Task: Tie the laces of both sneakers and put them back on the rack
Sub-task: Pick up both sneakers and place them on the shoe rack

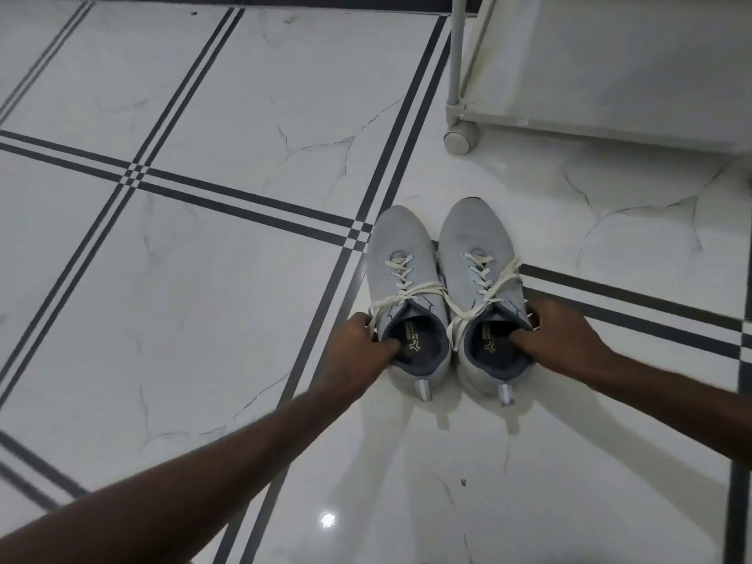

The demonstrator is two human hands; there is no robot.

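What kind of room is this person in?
Probably a home hallway or entry. The glossy marble-look floor tiles, a wheeled rack and a pair of sneakers on the floor suggest it.

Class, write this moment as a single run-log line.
left hand: grips left sneaker collar | right hand: grips right sneaker collar | floor | rack: beyond
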